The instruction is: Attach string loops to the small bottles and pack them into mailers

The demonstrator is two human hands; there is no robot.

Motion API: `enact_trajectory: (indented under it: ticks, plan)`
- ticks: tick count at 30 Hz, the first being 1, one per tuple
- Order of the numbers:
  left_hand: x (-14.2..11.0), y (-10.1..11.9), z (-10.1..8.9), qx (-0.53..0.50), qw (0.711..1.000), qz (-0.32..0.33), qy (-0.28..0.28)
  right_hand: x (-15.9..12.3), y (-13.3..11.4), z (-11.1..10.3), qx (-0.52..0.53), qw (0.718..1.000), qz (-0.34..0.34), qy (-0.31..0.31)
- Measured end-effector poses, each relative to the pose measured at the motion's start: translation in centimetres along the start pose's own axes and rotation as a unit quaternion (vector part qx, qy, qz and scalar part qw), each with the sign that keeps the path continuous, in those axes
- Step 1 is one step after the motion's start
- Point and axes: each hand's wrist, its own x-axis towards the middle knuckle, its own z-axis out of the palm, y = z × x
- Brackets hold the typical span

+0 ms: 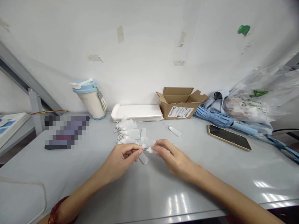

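Several small translucent white plastic bottles [129,134] with thin cord loops lie in a loose pile at the middle of the table. Just in front of the pile, my right hand [171,157] is closed around one small bottle [149,150], its white tip pointing left; the fingers cover most of its body. My left hand [125,157] pinches what looks like the thin cord at that tip, thumb against forefinger. Under the gap between both hands lies another bottle [143,158]. Apart from the pile, a single bottle with its cord [174,130] rests behind my right hand.
At the back stand a blue-lidded tumbler [90,101], a stack of white envelopes [140,112] and an open cardboard box [177,109]. To the right are a phone [229,137], a folded blue umbrella [216,117] and a clear plastic bag [254,104]. A blurred-out item [67,132] lies left.
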Motion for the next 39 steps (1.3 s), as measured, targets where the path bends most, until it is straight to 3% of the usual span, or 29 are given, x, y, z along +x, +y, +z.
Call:
enact_trajectory:
  ticks: [12, 23, 30, 39]
  plan:
    - [-0.3, -0.2, 0.4, -0.006, 1.0, 0.01, -0.012, 0.0, -1.3, 0.1, -0.071, 0.997, -0.012, 0.003]
    - [-0.1, -0.1, 0.3, -0.093, 0.994, -0.041, -0.047, -0.2, -1.7, 0.0, -0.105, 0.993, -0.037, 0.03]
    - [0.4, -1.1, -0.6, -0.139, 0.984, -0.08, -0.072, -0.2, -1.4, -0.2, -0.041, 0.999, 0.013, -0.012]
    - [0.3, -0.8, -0.4, -0.144, 0.985, -0.056, -0.081, -0.2, -1.0, 0.1, -0.081, 0.995, -0.035, 0.041]
